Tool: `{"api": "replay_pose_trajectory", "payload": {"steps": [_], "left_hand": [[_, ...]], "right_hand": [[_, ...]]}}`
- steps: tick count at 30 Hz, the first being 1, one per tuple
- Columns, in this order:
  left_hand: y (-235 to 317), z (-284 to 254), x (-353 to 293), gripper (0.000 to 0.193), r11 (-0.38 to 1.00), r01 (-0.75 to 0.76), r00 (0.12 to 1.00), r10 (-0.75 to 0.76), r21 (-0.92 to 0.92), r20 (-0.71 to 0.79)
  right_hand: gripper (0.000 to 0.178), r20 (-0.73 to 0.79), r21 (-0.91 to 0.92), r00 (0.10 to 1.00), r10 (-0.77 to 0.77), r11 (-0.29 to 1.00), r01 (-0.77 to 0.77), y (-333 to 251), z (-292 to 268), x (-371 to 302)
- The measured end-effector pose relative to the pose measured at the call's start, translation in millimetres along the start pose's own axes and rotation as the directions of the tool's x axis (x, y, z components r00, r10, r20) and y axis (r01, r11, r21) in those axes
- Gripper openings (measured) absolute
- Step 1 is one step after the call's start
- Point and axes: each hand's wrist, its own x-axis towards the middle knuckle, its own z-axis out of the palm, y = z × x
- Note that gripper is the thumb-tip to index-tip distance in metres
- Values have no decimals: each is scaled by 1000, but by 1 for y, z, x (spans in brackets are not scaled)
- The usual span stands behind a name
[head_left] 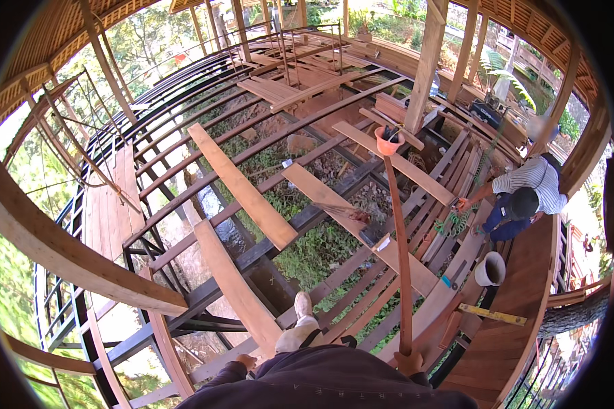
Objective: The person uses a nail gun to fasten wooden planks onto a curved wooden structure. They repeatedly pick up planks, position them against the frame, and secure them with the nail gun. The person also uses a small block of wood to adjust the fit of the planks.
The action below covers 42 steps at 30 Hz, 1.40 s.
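Observation:
My right hand (409, 363), low in the view, is closed around the near end of a long, narrow reddish-brown wooden plank (399, 252). The plank stretches away from me, and its far end meets an orange bucket (389, 141) with dark items in it; I cannot tell whether they touch. My left hand (247, 361) is at the lower middle, its fingers apart and nothing in them. Close to it lies a wide light-brown board (235, 283) across the dark beams. One of my feet, in a light shoe (303, 305), is set forward on the framework.
Metal beams (249, 258) with open gaps above plants and soil spread ahead. Loose boards (242, 184) lie across them. At right are a grey bucket (490, 270), a yellow level (492, 314), a handsaw (451, 278) and a bending co-worker (525, 194). Wooden posts (428, 68) stand around.

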Motion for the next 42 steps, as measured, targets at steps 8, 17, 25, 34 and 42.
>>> {"api": "replay_pose_trajectory", "payload": {"steps": [8, 17, 25, 34, 42], "left_hand": [[-23, -247, 133, 25, 857, -27, 999, 34, 515, -5], [92, -573, 284, 26, 648, -260, 806, -263, -716, -531], [181, -585, 327, 24, 544, -184, 898, -246, -819, -366], [102, -546, 352, 17, 788, 160, 933, -317, -594, -170], [41, -605, 444, 16, 996, -32, 999, 34, 82, -22]], "right_hand": [[50, 23, -40, 993, 119, 992, -118, -122, 22, 142], [47, 70, -143, 979, 192, 973, -180, -147, 63, 230], [43, 258, -257, 921, 292, 940, -226, -204, 59, 365], [45, 227, -126, 961, 156, 984, -130, -285, 75, 521], [51, 141, -192, 979, 144, 974, -116, -401, 111, 622]]}}
